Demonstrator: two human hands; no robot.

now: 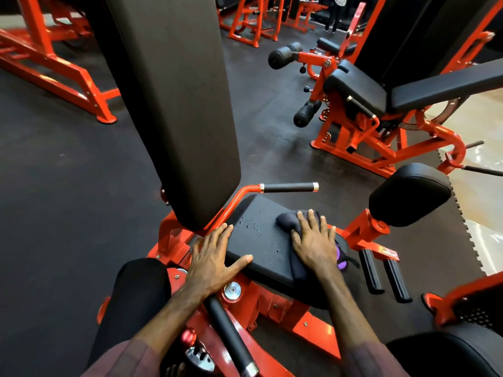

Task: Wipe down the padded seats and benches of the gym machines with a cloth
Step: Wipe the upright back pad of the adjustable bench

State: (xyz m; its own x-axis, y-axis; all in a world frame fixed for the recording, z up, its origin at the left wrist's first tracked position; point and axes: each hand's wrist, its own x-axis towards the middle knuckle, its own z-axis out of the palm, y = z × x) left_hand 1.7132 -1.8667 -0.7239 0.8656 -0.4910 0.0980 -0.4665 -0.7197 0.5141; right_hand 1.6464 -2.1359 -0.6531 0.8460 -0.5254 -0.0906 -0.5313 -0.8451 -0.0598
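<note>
Black rubber flooring surrounds the seat pad (261, 240) I'm wiping: right hand (313, 240) flat-fingered on the cloth (285, 220), left hand (215, 257) spread bracing; next, sweep toward the droplets (251, 224).

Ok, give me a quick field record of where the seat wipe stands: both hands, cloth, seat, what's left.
left hand: flat, fingers straight, resting on the near-left corner of the black padded seat
right hand: flat, pressing the dark grey cloth on the seat's right side
grip: neither hand curls round anything
seat surface: water droplets between the hands
backrest: tall black padded backrest upright behind the seat
left to wipe: probably the droplet patch
</note>
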